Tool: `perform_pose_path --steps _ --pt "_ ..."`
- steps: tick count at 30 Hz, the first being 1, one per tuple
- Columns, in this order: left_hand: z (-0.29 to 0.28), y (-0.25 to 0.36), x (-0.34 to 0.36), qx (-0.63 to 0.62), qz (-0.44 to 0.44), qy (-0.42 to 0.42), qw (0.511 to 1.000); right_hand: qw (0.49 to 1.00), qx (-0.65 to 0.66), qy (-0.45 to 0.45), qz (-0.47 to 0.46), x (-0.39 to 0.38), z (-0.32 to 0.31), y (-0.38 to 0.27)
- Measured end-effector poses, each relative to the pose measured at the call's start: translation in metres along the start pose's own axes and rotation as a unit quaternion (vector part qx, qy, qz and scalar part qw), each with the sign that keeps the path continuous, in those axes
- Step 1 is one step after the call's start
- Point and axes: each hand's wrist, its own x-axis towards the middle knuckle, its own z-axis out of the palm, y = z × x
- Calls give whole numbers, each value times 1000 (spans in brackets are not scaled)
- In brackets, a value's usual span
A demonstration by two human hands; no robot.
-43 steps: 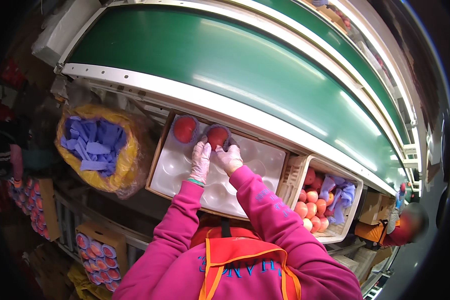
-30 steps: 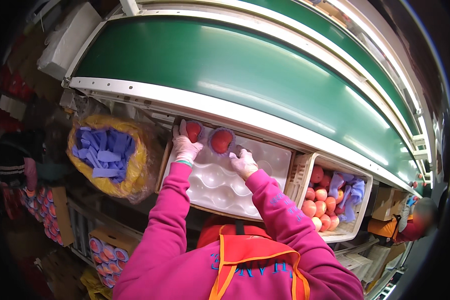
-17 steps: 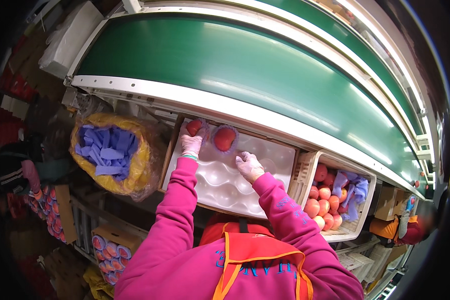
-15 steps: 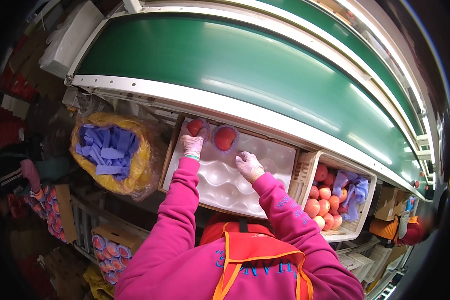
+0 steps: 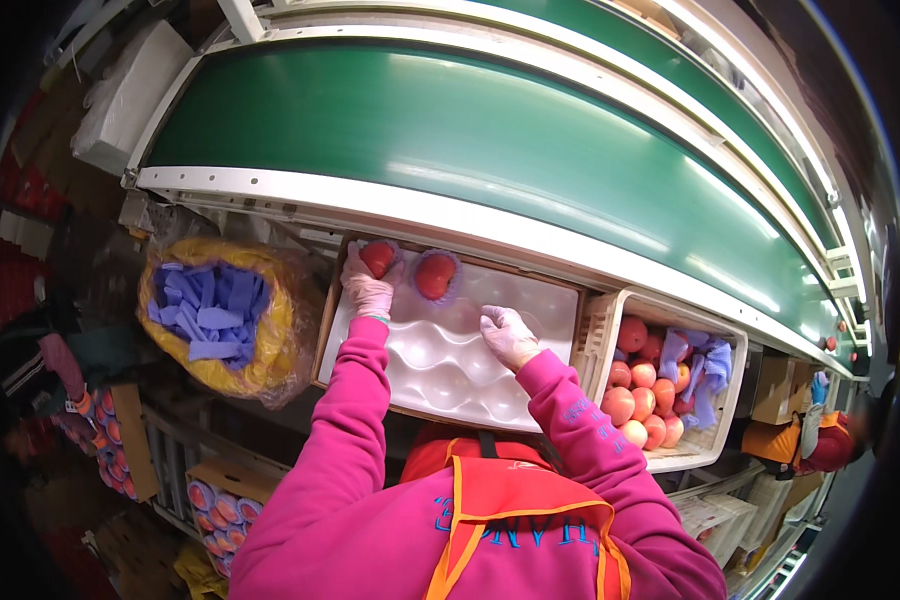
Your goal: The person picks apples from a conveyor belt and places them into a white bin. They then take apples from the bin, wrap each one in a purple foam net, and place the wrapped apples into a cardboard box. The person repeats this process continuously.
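Observation:
At the far left corner of a white moulded tray [image 5: 435,375], my gloved left hand [image 5: 368,288] is closed around a red apple [image 5: 378,257] in a purple foam net. Beside it, a second netted apple [image 5: 434,275] sits in a hollow of the tray, touched by neither hand. My gloved right hand [image 5: 510,336] hovers over the tray's right half, fingers curled in; nothing shows in them, though the palm side is hidden. The tray lies inside a cardboard box [image 5: 322,345].
Right of the box stands a cream plastic crate [image 5: 705,462] with loose apples [image 5: 642,375] and purple foam nets [image 5: 705,375]. On the left, a yellow bag [image 5: 280,340] holds flat foam nets [image 5: 215,305]. A green conveyor belt [image 5: 470,120] runs beyond. Another person [image 5: 820,440] is at far right.
My left hand has shifted to the left side of its apple, which now shows more fully in the tray's corner. My right hand has drawn slightly right, away from the second apple, its fingers curled tighter.

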Motion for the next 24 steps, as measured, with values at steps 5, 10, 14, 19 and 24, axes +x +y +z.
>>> perform_pose_path --steps 5,10,14,19,24 --pt "-5 -17 2 -93 60 -26 994 998 -42 36 -29 -10 -10 22" --pt "5 -14 -8 -17 78 25 996 997 -67 44 -4 -26 -21 25" --pt "16 -40 8 -152 51 4 987 998 8 67 -19 -53 -33 20" --pt "-21 -24 8 -92 219 34 971 982 151 106 -30 -147 -87 52" --pt "-69 -49 -42 -222 108 -41 968 917 239 288 140 -263 -204 96"
